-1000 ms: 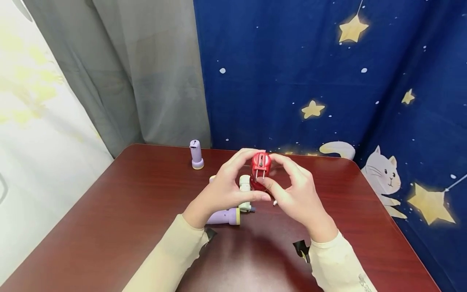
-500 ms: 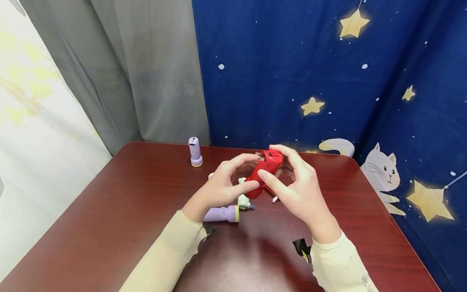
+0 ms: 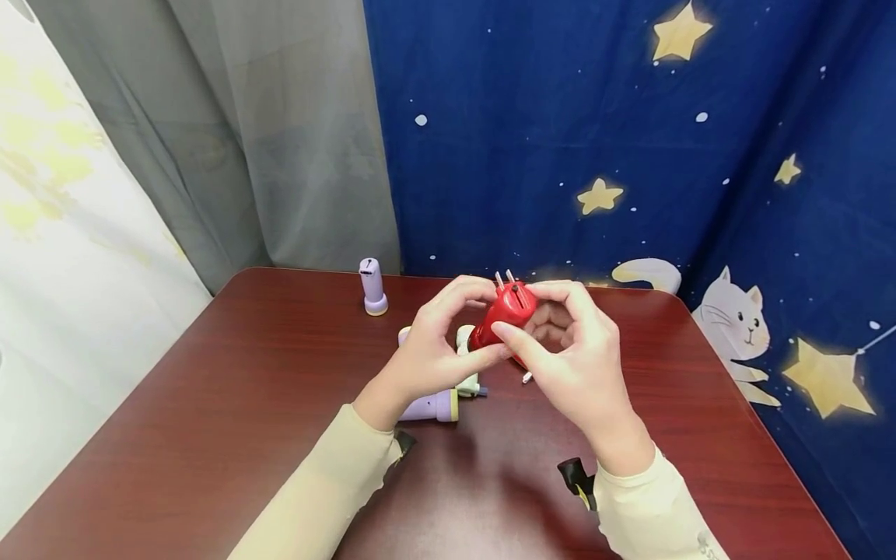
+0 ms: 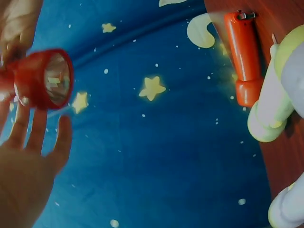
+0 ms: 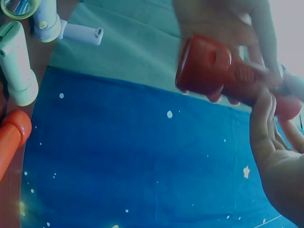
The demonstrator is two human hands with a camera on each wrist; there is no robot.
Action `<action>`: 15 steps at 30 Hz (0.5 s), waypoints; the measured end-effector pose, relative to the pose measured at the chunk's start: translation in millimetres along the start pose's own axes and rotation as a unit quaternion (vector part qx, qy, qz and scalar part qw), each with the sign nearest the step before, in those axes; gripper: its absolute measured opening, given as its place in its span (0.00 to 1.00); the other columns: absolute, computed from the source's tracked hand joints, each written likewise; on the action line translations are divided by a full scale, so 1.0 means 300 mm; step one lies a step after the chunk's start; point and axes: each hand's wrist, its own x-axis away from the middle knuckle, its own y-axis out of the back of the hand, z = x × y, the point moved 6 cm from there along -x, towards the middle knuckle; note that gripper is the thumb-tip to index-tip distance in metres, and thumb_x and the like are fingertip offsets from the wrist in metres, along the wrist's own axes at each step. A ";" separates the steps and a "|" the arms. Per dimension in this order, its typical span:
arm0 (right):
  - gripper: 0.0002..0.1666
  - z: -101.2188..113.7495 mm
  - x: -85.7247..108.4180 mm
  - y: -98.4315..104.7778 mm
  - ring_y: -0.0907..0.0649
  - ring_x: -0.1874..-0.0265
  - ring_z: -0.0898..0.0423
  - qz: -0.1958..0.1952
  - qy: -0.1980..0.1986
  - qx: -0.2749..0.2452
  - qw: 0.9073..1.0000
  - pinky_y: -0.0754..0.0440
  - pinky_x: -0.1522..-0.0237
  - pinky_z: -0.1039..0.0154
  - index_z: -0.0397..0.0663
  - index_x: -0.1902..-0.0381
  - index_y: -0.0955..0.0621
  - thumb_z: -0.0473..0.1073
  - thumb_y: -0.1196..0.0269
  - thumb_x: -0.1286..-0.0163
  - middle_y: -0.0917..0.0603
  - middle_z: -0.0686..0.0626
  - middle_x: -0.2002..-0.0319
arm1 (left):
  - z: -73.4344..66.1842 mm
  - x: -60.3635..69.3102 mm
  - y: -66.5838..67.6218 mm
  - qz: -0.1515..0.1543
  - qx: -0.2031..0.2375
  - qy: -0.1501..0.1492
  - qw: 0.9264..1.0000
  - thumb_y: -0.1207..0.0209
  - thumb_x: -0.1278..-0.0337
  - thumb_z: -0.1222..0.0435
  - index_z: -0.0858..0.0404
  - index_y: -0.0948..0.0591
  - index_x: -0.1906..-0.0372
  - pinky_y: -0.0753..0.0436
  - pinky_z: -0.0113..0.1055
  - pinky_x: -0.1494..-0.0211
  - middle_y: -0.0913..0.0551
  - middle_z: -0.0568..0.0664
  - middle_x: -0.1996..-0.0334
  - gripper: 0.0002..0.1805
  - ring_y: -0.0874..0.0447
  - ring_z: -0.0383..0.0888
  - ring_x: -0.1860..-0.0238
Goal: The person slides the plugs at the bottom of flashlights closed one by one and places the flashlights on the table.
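Flashlight in hand (image 3: 514,305): red, tilted, raised above the table (image 3: 231,404), held between two hands, with prongs (image 3: 500,281) sticking out at its upper end.
Left hand (image 3: 435,344): curled round it from the left, gripping.
Right hand (image 3: 577,362): gripping too, from the right.
Purple flashlight (image 3: 432,407): lying on the table, partly behind the left hand.
Pale green flashlight (image 3: 467,386): just beyond, also partly covered.
Upright purple flashlight (image 3: 374,289): well apart, near the far edge.
Left wrist view: showing the lens (image 4: 58,80), hidden in the head view, plus a second red flashlight (image 4: 245,57), mostly covered there.
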 end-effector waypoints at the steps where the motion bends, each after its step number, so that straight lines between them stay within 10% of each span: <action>1: 0.29 0.007 0.001 -0.003 0.18 0.74 0.62 -0.006 0.022 0.024 0.999 0.18 0.71 0.75 0.36 0.48 0.20 0.30 0.19 0.46 0.15 0.47 0.68 | -0.010 -0.002 0.001 -0.013 -0.044 -0.019 0.999 0.23 0.48 0.73 0.67 0.20 0.42 0.13 0.40 0.36 0.16 0.58 0.44 0.27 0.17 0.49 0.41; 9: 0.30 0.028 0.015 -0.024 0.26 0.74 0.61 -0.019 0.078 0.088 0.993 0.29 0.72 0.73 0.35 0.53 0.23 0.33 0.16 0.48 0.21 0.47 0.67 | -0.055 0.007 -0.002 -0.048 -0.207 -0.108 0.971 0.28 0.46 0.75 0.71 0.17 0.43 0.15 0.40 0.33 0.13 0.59 0.48 0.23 0.14 0.52 0.43; 15: 0.18 -0.025 0.011 -0.031 0.20 0.80 0.59 0.051 -0.119 -0.052 0.990 0.23 0.79 0.68 0.39 0.47 0.21 0.34 0.28 0.31 0.17 0.50 0.74 | -0.062 0.009 0.004 -0.068 -0.226 -0.121 0.964 0.27 0.45 0.75 0.70 0.16 0.45 0.13 0.39 0.35 0.13 0.60 0.48 0.21 0.14 0.53 0.44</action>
